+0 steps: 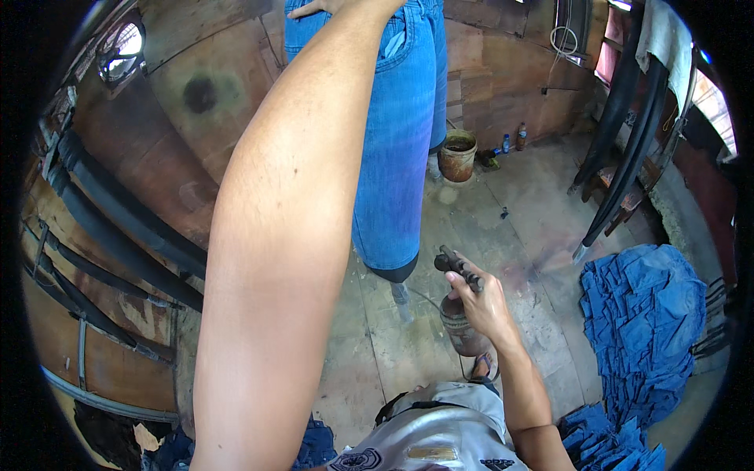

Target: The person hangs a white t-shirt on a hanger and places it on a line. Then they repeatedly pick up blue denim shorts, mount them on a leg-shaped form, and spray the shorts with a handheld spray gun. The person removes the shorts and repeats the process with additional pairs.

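Blue jeans hang upright on a dark padded leg form, with a purplish tint down the front of the leg. My left arm reaches up across them. At the top edge my left hand is partly cut off; a stretched-out digit lies against the jeans near the waist. Low beside the hem, my right hand is closed around a dark spray gun. Its nozzle end is apart from the denim. Below that hand hangs the gun's stained round cup.
A stained bucket stands behind the jeans, with small bottles by the wall. Piled denim lies at the right. Dark padded leg forms line the left side; more padded forms hang at the right. A thin hose crosses the floor.
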A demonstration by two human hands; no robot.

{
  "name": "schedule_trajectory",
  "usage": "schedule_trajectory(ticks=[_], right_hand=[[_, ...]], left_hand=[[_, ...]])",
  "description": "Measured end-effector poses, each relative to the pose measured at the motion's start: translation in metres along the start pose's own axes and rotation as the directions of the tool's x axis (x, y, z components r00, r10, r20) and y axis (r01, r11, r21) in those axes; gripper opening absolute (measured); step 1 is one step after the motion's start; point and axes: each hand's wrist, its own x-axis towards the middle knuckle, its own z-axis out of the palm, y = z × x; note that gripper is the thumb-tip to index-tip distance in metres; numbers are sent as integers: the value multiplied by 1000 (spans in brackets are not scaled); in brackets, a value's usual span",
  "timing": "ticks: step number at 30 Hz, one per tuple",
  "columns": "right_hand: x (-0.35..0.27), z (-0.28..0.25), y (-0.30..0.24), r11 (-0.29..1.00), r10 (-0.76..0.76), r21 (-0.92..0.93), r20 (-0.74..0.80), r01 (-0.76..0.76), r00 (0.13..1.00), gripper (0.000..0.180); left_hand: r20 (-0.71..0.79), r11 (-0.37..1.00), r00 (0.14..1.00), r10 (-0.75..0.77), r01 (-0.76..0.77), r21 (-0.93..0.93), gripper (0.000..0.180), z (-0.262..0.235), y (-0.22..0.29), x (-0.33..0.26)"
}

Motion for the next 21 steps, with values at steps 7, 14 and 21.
schedule_trajectory(ticks=[7,14,21], right_hand=[[-39,-23,-49,690,-512,367,-362,624,779,67],[-33,-14,-12,933,-304,207,19,294,953,62],[-10,19,125,978,205,-20,229,-206,952,52]], left_hand=[[66,999,997,-44,46,-26,98,-6,2,2],[69,991,997,41,-32,-132,98,-19,-23,5],[6,866,920,391,-366,-339,112,2,-95,56]])
